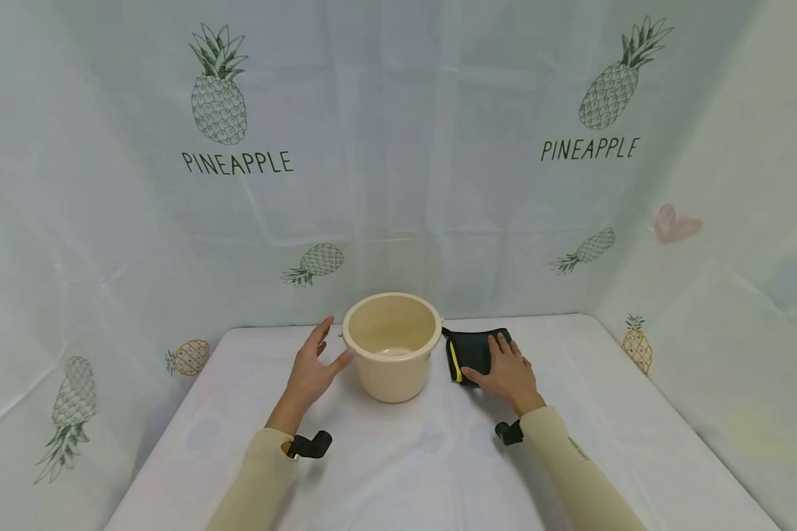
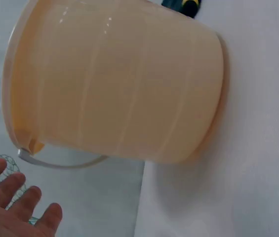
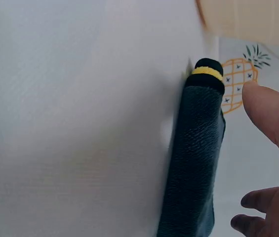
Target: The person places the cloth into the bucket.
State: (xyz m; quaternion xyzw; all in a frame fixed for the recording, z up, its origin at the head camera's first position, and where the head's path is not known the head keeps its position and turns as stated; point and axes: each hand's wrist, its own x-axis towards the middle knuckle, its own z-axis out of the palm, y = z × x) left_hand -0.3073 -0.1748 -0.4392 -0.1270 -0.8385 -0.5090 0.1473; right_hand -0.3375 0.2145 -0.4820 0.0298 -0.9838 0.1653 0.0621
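A cream plastic bucket (image 1: 393,369) stands upright on the table, its wire handle (image 2: 70,163) hanging at the side away from me. To its left is my left hand (image 1: 311,376), thumb and fingers spread beside the rim; the left wrist view shows the fingers (image 2: 18,195) apart from the bucket wall. Right of the bucket lies a folded dark cloth (image 1: 468,348) with a yellow stripe along its edge. Over the cloth's right part my right hand (image 1: 510,372) is spread, palm down. In the right wrist view its thumb (image 3: 265,108) looks raised off the cloth (image 3: 191,158).
A white sheet covers the table (image 1: 398,472), whose back edge runs just behind the bucket and cloth. Pale curtains (image 1: 398,147) printed with pineapples enclose the back and both sides. Each wrist wears a black camera mount (image 1: 311,445).
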